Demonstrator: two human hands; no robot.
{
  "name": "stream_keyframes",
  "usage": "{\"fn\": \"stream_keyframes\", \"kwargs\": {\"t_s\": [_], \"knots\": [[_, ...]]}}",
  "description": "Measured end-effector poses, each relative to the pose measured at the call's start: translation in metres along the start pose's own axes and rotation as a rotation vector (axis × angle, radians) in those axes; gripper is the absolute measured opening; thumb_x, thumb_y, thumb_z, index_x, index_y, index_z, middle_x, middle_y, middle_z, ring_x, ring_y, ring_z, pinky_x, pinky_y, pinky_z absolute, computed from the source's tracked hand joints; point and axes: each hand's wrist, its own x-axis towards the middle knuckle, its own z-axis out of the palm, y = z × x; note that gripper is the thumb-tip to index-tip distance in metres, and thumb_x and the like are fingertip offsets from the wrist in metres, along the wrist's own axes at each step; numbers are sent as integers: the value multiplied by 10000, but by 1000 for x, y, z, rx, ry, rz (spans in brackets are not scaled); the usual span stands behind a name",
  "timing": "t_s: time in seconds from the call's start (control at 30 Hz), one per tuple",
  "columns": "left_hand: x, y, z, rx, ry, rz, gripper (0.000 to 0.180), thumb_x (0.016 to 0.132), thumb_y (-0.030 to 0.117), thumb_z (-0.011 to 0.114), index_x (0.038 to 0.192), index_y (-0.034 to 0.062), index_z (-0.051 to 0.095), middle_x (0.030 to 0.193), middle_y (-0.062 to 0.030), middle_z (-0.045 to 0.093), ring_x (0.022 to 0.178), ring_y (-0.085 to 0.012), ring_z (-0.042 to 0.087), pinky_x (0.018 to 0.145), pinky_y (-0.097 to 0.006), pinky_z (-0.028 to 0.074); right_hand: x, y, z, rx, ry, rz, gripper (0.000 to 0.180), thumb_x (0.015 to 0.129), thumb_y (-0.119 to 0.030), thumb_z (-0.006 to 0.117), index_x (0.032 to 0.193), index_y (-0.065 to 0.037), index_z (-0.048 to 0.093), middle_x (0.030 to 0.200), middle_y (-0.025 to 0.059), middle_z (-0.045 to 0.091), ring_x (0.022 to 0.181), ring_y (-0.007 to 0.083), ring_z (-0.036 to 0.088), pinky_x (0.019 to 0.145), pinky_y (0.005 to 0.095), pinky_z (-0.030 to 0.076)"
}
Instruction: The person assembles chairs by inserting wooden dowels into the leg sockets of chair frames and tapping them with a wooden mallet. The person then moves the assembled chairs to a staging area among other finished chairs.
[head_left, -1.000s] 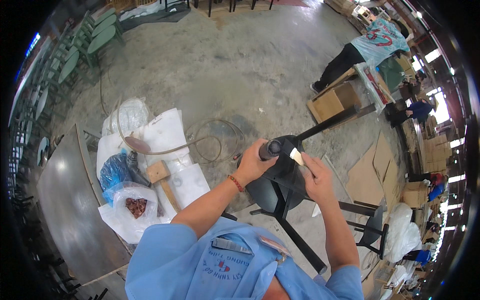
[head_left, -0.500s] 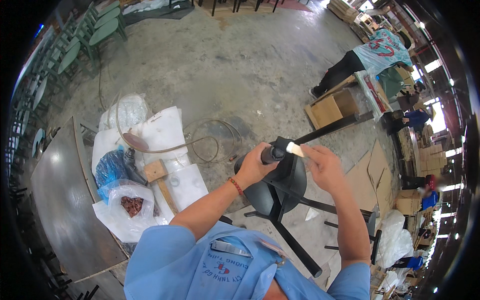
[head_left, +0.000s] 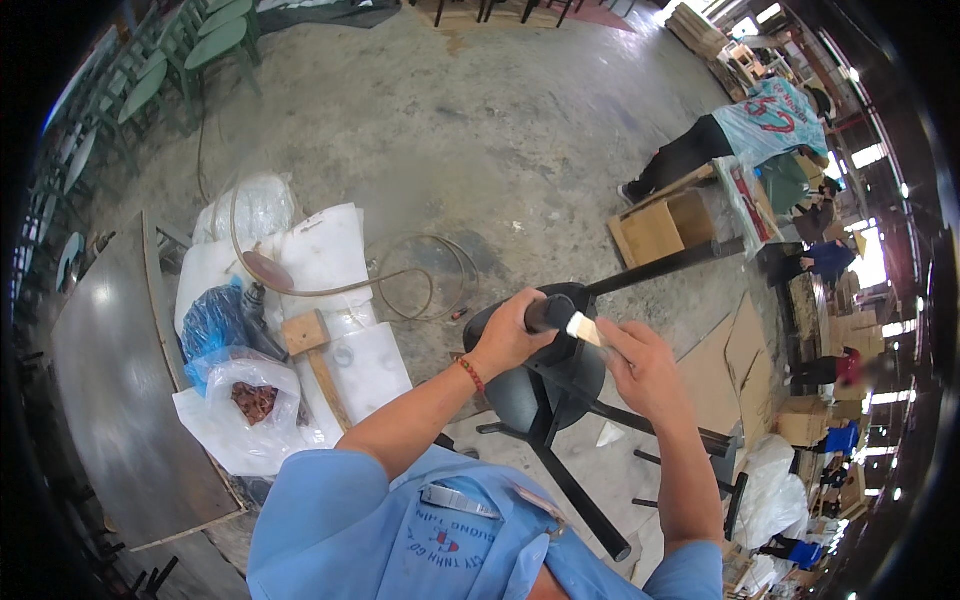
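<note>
Over a black stool (head_left: 513, 402), leg (head_left: 547, 315) and brush (head_left: 585, 330) are being held

The left hand (head_left: 508, 335) is clasping the stool's leg near its upturned end. The right hand (head_left: 642, 368) is grasping the pale-bristled brush, its fingers hiding most of the handle. Bristles are meeting the leg's outline; I'm not managing to tell whether they're touching. Crossbars are partly covering the seat. Compared with a second ago, the bristles are sitting nearer the leg.
</note>
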Motion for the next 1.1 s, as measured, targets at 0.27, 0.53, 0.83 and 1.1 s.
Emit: {"fn": "stream_keyframes", "kwargs": {"t_s": [0.27, 0.53, 0.83, 1.1], "knots": [[-2, -2, 0, 6, 11, 53, 537, 695, 62, 808, 1143, 68, 511, 1039, -145, 630, 978, -331, 634, 830, -384, 503, -5, -10, -12, 23, -67, 103, 370, 812, -18, 660, 1174, -92, 666, 971, 130, 640, 868, 329, 625, 739, 398, 503], [0, -2, 0, -21, 18, 27, 447, 712, 106, 789, 1090, 81, 553, 1024, -119, 623, 1011, -347, 587, 889, -417, 457, 12, -17, -22, 15, -86, 90, 342, 832, -9, 622, 1166, -73, 661, 924, 141, 634, 818, 348, 623, 713, 399, 497], [1, 0, -2, -4, 3, 68, 435, 700, 97, 782, 1066, 72, 549, 1016, -120, 612, 1011, -344, 579, 904, -418, 436, 19, -3, -24, 139, -117, 52, 276, 873, -69, 611, 1143, -47, 665, 828, 156, 628, 732, 339, 613, 679, 382, 485], [2, -3, -2, -1, 16, 80, 493, 659, 76, 803, 1080, 74, 547, 1014, -126, 617, 999, -350, 596, 868, -411, 470, 26, -8, -22, 122, -141, 100, 262, 876, -88, 620, 1129, -40, 665, 818, 167, 619, 732, 354, 601, 666, 383, 478]]}}
